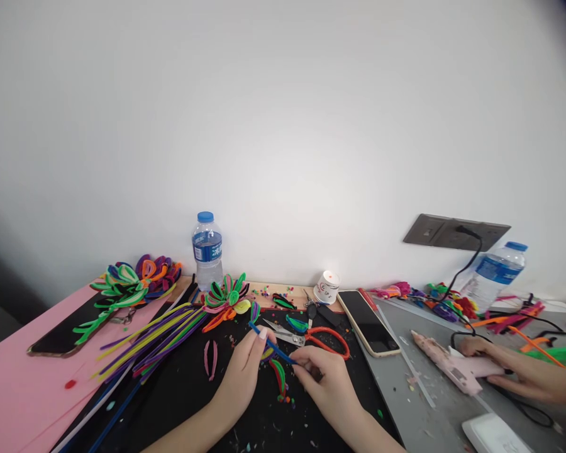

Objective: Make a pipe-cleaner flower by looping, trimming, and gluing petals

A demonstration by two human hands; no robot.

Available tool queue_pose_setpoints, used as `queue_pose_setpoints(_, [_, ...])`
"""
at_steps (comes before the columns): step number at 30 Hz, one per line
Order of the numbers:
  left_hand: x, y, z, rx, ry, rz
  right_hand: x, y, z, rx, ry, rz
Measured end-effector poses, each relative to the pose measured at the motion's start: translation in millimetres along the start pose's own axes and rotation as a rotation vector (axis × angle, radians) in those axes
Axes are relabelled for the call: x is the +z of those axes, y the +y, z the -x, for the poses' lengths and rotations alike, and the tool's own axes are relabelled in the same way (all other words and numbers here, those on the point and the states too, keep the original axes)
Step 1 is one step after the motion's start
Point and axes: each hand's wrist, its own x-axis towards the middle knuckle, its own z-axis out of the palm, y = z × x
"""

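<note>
Plain white wall (283,126) behind, black work mat (188,390) below, littered with small coloured scraps. Left hand (243,371) and right hand (323,377) close together over the mat, both pinched narrow on one blue pipe cleaner (271,345) — left thumb and forefinger clamped on its upper end, right fingertips closed on its lower end, the strand running slantwise between them. Just under the hands, a small red and green looped piece (279,376) lying on the mat, touching neither hand as far as can be told. Beyond the fingers, small silver snips (283,333) and red-handled scissors (327,340) side by side. To the left, a loose bundle of pipe cleaners (151,343) in yellow, purple and green, and two finished pipe-cleaner flowers — one (226,299) near the water bottle (207,250), one (132,283) over a dark phone (61,336) on pink paper (9,396). Right of the scissors, a second phone (368,322) lying face up, a white cup (326,287) behind it. Farther right, on a grey board (405,390), a co-worker's hand (500,365) wrapped around a pink glue gun (446,363), its black cord rising to the wall socket (455,231), another bottle (497,272) beside it.
</note>
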Motion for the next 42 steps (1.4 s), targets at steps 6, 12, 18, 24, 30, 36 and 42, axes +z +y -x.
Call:
queue_pose_setpoints(6, [3.6, -3.9, 4.4, 0.035, -0.118, -0.087, -1.0, -2.4, -0.8, 0.036, 0.011, -0.057])
queue_pose_setpoints(12, [7.4, -8.8, 7.6, 0.072, -0.208, -0.205, 0.6, -2.5, -2.0, 0.211, -0.002, -0.375])
queue_pose_setpoints(18, [2.8, -11.2, 8.8, 0.104, -0.206, -0.243, -0.7, -1.6, -7.0, 0.379, -0.022, -0.862])
queue_pose_setpoints(24, [0.4, -2.0, 9.2, 0.102, -0.234, -0.199, -6.5, -4.9, -8.8, 0.374, -0.046, -0.974])
queue_pose_setpoints(30, [2.4, 1.5, 6.3, 0.071, -0.169, -0.168, -7.4, -6.2, -8.9, 0.339, -0.142, -0.991])
queue_pose_setpoints(36, [1.4, 4.6, 5.9, 0.116, -0.203, -0.206, -8.4, -5.7, -10.9, 0.376, -0.090, -1.002])
queue_pose_setpoints(42, [-4.3, 3.1, 8.2, 0.263, -0.457, -0.411, -8.0, -4.7, -11.2, 0.413, -0.095, -1.006])
